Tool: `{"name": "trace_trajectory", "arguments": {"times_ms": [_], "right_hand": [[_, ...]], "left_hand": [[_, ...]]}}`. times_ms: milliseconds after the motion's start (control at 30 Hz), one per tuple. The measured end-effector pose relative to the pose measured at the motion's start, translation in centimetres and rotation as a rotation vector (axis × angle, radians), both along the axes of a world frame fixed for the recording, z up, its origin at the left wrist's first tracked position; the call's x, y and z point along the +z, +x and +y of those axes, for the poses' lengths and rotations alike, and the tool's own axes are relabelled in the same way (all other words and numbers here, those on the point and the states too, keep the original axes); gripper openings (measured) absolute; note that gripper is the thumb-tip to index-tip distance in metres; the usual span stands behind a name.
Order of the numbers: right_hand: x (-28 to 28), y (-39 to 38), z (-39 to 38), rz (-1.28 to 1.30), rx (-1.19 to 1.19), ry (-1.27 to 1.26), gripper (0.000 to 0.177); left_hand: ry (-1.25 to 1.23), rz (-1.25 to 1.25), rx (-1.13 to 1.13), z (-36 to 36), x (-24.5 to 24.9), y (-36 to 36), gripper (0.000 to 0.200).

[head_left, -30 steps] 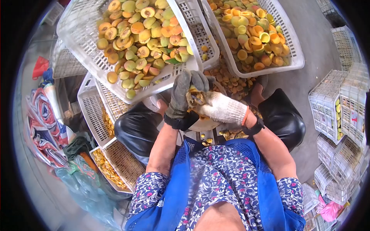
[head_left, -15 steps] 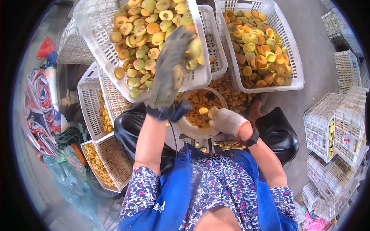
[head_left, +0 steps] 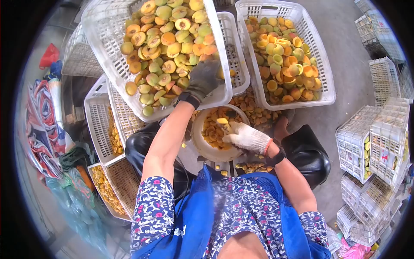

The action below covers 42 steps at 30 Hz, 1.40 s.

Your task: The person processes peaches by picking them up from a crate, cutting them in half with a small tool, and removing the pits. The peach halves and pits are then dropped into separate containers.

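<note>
My left hand [head_left: 204, 81], in a dark glove, reaches into the near right corner of a tilted white crate [head_left: 230, 88] of halved apricot-like fruit [head_left: 168, 39]. Its fingertips are blurred and partly hidden beside the fruit. My right hand [head_left: 248, 138], in a whitish knit glove, is closed around a small thing with a yellow end [head_left: 222, 121]; I cannot tell what it is. It hovers over a round pale tub [head_left: 199, 146] between my knees. Orange-brown fruit scraps [head_left: 211, 131] lie in that tub.
A second white crate [head_left: 331, 82] at the right holds hollowed fruit halves [head_left: 286, 60]. More scraps [head_left: 254, 110] are heaped behind the tub. Crates with orange pieces [head_left: 108, 185] stand at my left, stacked crates [head_left: 354, 142] at far right. Plastic sheeting [head_left: 71, 203] lies on the left.
My left hand has gone down into the near right corner of the tilted crate. My right hand has shifted slightly left and lower over the tub, still closed. The view has moved a little.
</note>
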State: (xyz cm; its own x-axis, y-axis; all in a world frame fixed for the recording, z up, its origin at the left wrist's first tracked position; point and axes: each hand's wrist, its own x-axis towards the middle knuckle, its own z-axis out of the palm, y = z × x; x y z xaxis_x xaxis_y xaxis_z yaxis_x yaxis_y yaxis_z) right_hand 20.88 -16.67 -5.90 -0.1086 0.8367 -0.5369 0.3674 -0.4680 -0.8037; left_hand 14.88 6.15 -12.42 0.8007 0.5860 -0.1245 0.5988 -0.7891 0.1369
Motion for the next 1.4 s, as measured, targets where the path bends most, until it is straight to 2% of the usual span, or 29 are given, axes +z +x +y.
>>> {"name": "trace_trajectory", "arguments": {"times_ms": [33,67,100,133,167,233,267,300,367,400,467,500,567,600,667,800,833,900,933,967,1000,1033,1067,1100,1133,1167,1233,1300,1400], "right_hand": [[0.3,0.1,0.1,0.125,-0.095,-0.142,0.034],[-3.4,-0.5,-1.2,-0.057,0.020,0.103,0.033],[-5.7,-0.5,-1.8,-0.298,0.424,0.126,0.031],[-4.3,-0.2,-1.7,-0.375,0.452,-0.080,0.030],[-2.9,0.1,-1.4,-0.450,0.477,-0.284,0.029],[-5.7,1.0,-2.2,-0.370,0.399,0.235,0.026],[-3.4,1.7,-1.5,-0.269,0.221,0.316,0.021],[-3.2,2.3,-0.9,-0.545,0.403,0.866,0.020],[0.0,1.3,0.2,0.088,-0.361,0.455,0.023],[0.8,1.3,0.2,0.089,-0.363,0.454,0.023],[1.6,1.3,0.0,-0.177,-0.307,0.585,0.024],[1.0,1.0,-0.1,-0.178,-0.312,0.578,0.024],[-0.6,0.6,-0.3,-0.471,-0.230,0.801,0.021],[-0.8,1.0,-0.4,-0.816,-0.073,1.001,0.017],[-0.9,0.8,-0.5,-0.846,-0.092,0.979,0.015],[-1.4,0.6,-1.0,-1.002,-0.028,0.969,0.010],[-1.5,0.6,-1.0,-1.002,-0.028,0.965,0.010],[-1.9,0.8,-0.7,-0.828,-0.007,0.894,0.009],[-2.3,0.7,-0.8,-0.828,-0.009,0.891,0.009],[-2.6,0.5,-0.8,-0.743,-0.012,0.792,0.014],[-2.8,0.4,-0.7,-0.657,-0.015,0.696,0.020],[-2.8,0.0,-0.5,-0.659,-0.016,0.697,0.020],[-2.3,-0.7,0.0,-0.370,-0.275,0.566,0.024],[-1.4,-1.1,0.3,-0.074,-0.520,0.420,0.027],[-0.2,-0.9,0.4,0.053,-0.541,0.336,0.031],[0.1,-0.8,0.5,0.056,-0.544,0.333,0.031],[0.3,-0.5,0.7,0.102,-0.482,0.328,0.029],[0.5,-0.1,0.6,0.067,-0.417,0.369,0.028],[-0.8,0.0,0.0,-0.009,-0.287,0.453,0.026]], "left_hand": [[-0.039,-0.056,-0.014,0.3,-0.4,-0.5,0.051],[-0.040,-0.054,-0.023,0.5,-0.1,-1.2,0.051],[-0.357,-0.228,0.014,0.8,0.4,-2.1,0.055],[-0.673,-0.393,0.048,0.7,1.1,-2.6,0.059],[-0.667,-0.387,0.037,0.0,2.9,-3.0,0.059],[-1.240,-0.779,0.274,-2.7,7.6,-5.1,0.063],[-1.402,-0.846,0.308,-3.4,8.1,-6.0,0.064],[-1.398,-0.838,0.316,-4.2,8.8,-6.6,0.064],[-1.436,-0.910,0.339,-5.7,9.9,-7.1,0.072],[-1.449,-0.914,0.326,-6.4,10.2,-7.4,0.075],[-1.456,-0.926,0.302,-7.4,9.0,-7.8,0.075],[-1.460,-0.941,0.271,-7.9,8.6,-7.7,0.075],[-1.496,-0.902,0.288,-8.9,8.4,-7.5,0.074],[-1.435,-0.873,0.225,-9.1,8.3,-7.3,0.074],[-1.331,-0.813,0.132,-9.3,8.3,-7.0,0.071],[-1.397,-0.852,0.173,-9.5,7.4,-6.8,0.070],[-1.329,-0.788,0.166,-9.2,7.2,-6.8,0.070],[-1.260,-0.723,0.157,-9.1,6.9,-6.7,0.069],[-1.173,-0.692,0.125,-9.2,6.8,-6.6,0.065],[-1.085,-0.661,0.092,-9.4,6.6,-6.4,0.061],[-1.086,-0.660,0.090,-9.7,6.5,-6.3,0.061],[-1.149,-0.779,0.114,-10.4,6.3,-6.1,0.053],[-1.210,-0.899,0.142,-10.9,6.2,-5.8,0.048],[-1.209,-0.898,0.146,-11.4,6.3,-5.4,0.048],[-1.189,-0.971,0.217,-12.0,6.6,-4.9,0.048],[-1.169,-1.043,0.286,-12.6,6.7,-4.5,0.049],[-1.145,-1.007,0.370,-13.1,6.4,-4.2,0.054],[-1.444,-1.145,0.562,-13.1,6.1,-3.8,0.054],[-1.574,-1.216,0.632,-13.1,7.4,-3.5,0.048]]}}
